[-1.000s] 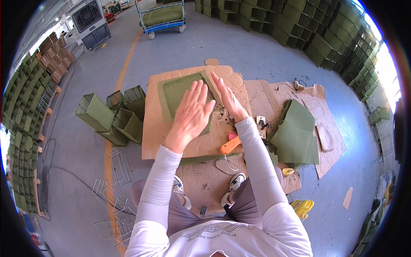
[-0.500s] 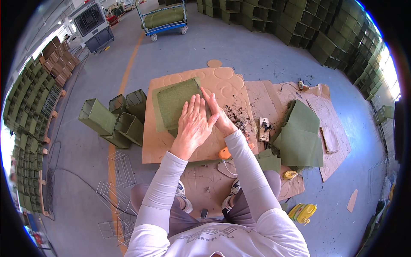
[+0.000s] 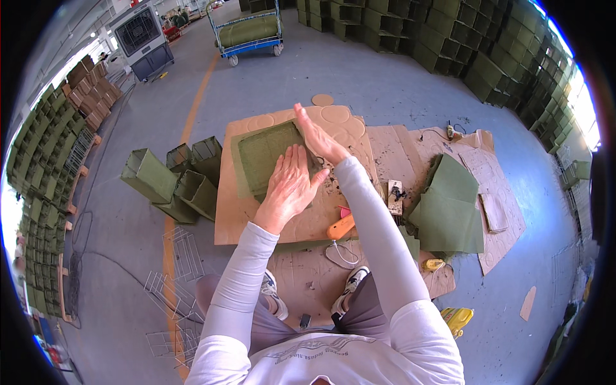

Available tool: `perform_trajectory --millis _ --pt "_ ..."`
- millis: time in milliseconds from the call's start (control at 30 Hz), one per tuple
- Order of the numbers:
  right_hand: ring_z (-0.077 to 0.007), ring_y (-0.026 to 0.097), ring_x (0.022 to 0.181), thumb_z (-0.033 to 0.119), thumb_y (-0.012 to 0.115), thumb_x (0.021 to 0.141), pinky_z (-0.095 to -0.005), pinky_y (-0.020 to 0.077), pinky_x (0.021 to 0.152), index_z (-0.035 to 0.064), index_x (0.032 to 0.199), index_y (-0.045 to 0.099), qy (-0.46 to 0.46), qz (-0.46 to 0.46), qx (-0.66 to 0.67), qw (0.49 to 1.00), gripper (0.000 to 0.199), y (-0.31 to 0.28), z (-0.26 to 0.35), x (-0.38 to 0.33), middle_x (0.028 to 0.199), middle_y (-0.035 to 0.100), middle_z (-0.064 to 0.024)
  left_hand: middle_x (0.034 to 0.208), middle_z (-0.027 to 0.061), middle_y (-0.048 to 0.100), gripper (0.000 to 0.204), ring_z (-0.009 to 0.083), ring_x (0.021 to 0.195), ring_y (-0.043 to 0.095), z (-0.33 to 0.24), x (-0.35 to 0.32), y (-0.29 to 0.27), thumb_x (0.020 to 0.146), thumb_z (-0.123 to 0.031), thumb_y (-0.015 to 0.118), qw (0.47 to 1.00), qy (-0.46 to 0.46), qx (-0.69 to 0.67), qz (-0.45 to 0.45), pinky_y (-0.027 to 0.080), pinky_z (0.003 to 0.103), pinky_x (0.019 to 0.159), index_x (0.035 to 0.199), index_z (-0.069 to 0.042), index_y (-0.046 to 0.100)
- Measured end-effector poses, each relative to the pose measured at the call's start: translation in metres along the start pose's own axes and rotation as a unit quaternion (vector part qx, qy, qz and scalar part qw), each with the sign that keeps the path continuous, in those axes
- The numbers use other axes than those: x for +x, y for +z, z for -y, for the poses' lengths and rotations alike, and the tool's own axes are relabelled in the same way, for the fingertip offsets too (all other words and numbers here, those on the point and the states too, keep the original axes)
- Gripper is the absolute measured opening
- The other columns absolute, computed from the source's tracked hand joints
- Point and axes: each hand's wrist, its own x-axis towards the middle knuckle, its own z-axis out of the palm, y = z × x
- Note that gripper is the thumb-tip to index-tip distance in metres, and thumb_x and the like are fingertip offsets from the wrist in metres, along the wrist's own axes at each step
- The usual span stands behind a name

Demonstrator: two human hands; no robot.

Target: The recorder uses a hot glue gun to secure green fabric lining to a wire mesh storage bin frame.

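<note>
At frame centre a square green pad (image 3: 264, 156) lies on a cardboard sheet (image 3: 237, 218) on the floor. The left hand (image 3: 290, 186) rests flat on its lower right, fingers spread, gripping nothing. The right hand (image 3: 319, 138) lies flat along its right edge, fingers straight. Left of the sheet sit open green boxes (image 3: 173, 183); upper centre, a blue cart (image 3: 250, 32) carries green material.

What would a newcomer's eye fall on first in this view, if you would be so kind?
First, the left hand and right hand pressed flat on a green felt square lying on a cardboard sheet on the floor. Next, open green felt boxes cluster just left of the sheet, and a pile of folded green felt lies to the right. An orange-handled tool rests near the sheet's lower edge.
</note>
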Motion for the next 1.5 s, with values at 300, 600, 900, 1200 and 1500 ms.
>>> perform_trajectory --millis 300,600,900,1200,1500 --pt "-0.0196 0.012 0.143 0.061 0.014 0.096 -0.0312 0.0106 0.115 0.0048 0.148 0.016 0.118 0.045 0.142 0.982 0.077 0.015 0.007 -0.006 0.155 0.015 -0.0091 0.143 0.0314 0.029 0.084 0.0369 0.137 0.026 0.008 -0.006 -0.013 0.095 -0.059 0.026 0.999 -0.016 0.014 0.044 0.022 0.044 0.113 0.135 0.015 0.032" --pt "-0.0242 0.006 0.144 0.068 0.019 0.092 -0.0345 0.0098 0.116 0.0004 0.148 0.013 0.019 -0.002 -0.038 0.999 0.088 0.002 0.0 0.02 0.155 0.009 -0.0163 0.143 0.0315 0.029 0.083 0.0379 0.137 0.025 0.006 -0.002 -0.012 0.095 -0.058 0.028 0.999 0.006 0.014 0.048 0.022 0.044 0.113 0.135 0.015 0.031" --pt "-0.0251 0.002 0.144 0.063 0.016 0.094 -0.0316 0.0081 0.116 -0.0009 0.147 0.008 0.093 -0.037 0.028 0.995 0.084 0.002 0.014 0.023 0.155 0.003 -0.017 0.144 0.0304 0.028 0.083 0.0379 0.137 0.025 0.016 -0.005 -0.011 0.094 -0.058 0.03 0.999 0.002 0.008 0.047 0.021 0.044 0.114 0.136 0.015 0.03" --pt "-0.0217 0.007 0.144 0.062 0.014 0.095 -0.0319 0.007 0.116 0.0003 0.148 0.009 0.13 0.033 0.072 0.988 0.082 0.019 0.019 -0.021 0.155 0.01 -0.0145 0.148 0.0283 0.021 0.086 0.0346 0.141 0.017 0.021 -0.004 -0.015 0.094 -0.06 0.029 0.996 -0.02 -0.009 0.081 0.015 0.041 0.116 0.139 0.013 0.025" --pt "-0.0124 0.06 0.069 0.049 0.049 0.094 -0.0259 0.0474 0.065 0.0024 0.088 0.062 0.148 -0.321 0.135 0.925 0.049 0.007 -0.006 -0.123 0.079 0.064 -0.0044 0.076 0.0081 0.066 0.038 0.0113 0.066 0.06 0.086 -0.092 -0.058 0.092 -0.035 0.058 0.898 -0.221 -0.222 -0.307 0.046 0.026 0.06 0.088 0.002 0.066"
